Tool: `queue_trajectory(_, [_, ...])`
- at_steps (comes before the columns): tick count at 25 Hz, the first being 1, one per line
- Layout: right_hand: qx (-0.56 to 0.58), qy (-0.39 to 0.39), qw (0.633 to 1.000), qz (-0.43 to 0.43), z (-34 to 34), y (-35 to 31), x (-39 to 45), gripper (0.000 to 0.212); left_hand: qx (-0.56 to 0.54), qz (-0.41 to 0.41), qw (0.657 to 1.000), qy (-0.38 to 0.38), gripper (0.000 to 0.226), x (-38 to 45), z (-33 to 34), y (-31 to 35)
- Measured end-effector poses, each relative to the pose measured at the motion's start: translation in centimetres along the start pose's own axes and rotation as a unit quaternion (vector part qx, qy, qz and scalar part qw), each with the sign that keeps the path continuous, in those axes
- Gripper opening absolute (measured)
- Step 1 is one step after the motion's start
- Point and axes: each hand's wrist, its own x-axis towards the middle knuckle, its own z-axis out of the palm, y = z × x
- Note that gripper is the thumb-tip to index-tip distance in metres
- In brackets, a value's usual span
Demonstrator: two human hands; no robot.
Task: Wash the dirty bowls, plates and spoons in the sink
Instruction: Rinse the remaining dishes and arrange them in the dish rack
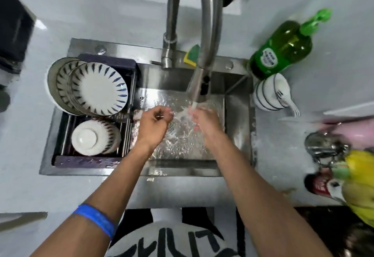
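Both my hands are low in the steel sink (239, 119), where water runs from the tap (206, 44). My left hand (152, 124) has its fingers curled round a thin metal piece, seemingly a spoon (159, 117), just left of the stream. My right hand (203, 119) lies under the water with relaxed fingers and holds nothing that I can see. Patterned plates (99, 88) stand in the dark rack (85, 163) over the sink's left side. Bowls (95, 137) lie upside down below them. A stack of white bowls (270, 92) with white spoons inside stands on the counter to the right.
A green soap bottle (283, 48) stands at the sink's back right corner. A yellow-green sponge (192, 54) lies behind the tap. A white fork (294, 110) sticks out near the stacked bowls. A metal utensil (323, 145) and yellow-green items (362, 183) crowd the right counter.
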Motion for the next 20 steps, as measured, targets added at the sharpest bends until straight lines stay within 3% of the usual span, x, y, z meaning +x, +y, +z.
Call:
queue_trajectory(2, [-0.104, 0.12, 0.98, -0.12, -3.5, -0.9, 0.1, 0.02, -0.102, -0.063, 0.992, -0.035, 0.017, 0.7, 4.4, 2.2])
queue_trajectory(5, [-0.172, 0.34, 0.885, -0.269, -12.0, -2.4, 1.4, 0.028, -0.164, -0.105, 0.98, -0.044, 0.02, 1.1, 7.8, 3.9])
queue_trajectory(7, [-0.216, 0.409, 0.856, -0.23, -18.1, -3.4, 3.9, 0.035, -0.167, -0.11, 0.979, -0.041, 0.019, 1.1, 8.6, 3.7])
queue_trajectory(9, [-0.275, 0.361, 0.883, -0.122, -21.7, -4.1, 6.2, 0.047, -0.134, -0.111, 0.984, -0.028, 0.02, 1.1, 9.2, 3.1])
queue_trajectory(11, [-0.39, 0.255, 0.883, -0.046, -22.5, -4.5, 7.7, 0.054, -0.117, -0.118, 0.986, -0.02, 0.023, 0.9, 9.9, 2.5])
queue_trajectory(15, [-0.426, 0.15, 0.892, 0.004, -21.8, -6.9, 9.7, 0.057, -0.115, -0.133, 0.984, -0.007, 0.025, 0.3, 10.2, 2.1])
queue_trajectory(20, [-0.503, 0.047, 0.863, 0.001, -21.6, -8.1, 10.0, 0.039, -0.125, -0.14, 0.982, 0.003, 0.024, 0.6, 9.5, 1.9])
